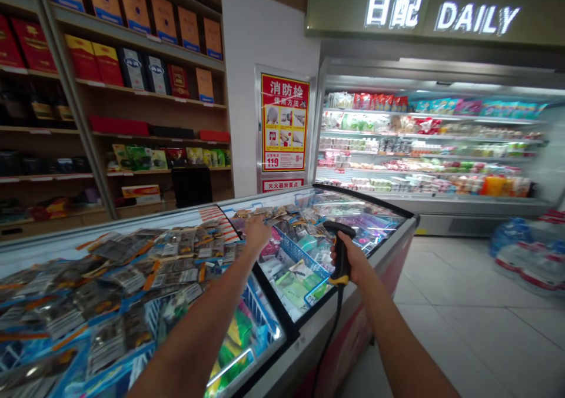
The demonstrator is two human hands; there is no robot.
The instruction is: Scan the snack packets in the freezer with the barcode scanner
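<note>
In my right hand point(353, 259) is a black barcode scanner point(339, 256) with a yellow-trimmed base, its fingers wrapped around the grip. A dark cable hangs from the scanner down the front of a chest freezer point(304, 351). My left hand point(258, 233) reaches across the freezer top to the far side, close to some flat packets point(282, 214). Its fingers are small and smeared, so their pose is unclear. Many more dark packets point(119, 292) with blue and orange edges lie spread over the left part of the top.
Blue baskets point(304, 254) of bagged goods show under the freezer's glass. Boxed goods fill the wooden shelves point(145, 95) at left. A lit refrigerated display point(428, 139) stands behind, right of a red poster point(285, 121). Wrapped water bottles point(529, 259) sit on the floor.
</note>
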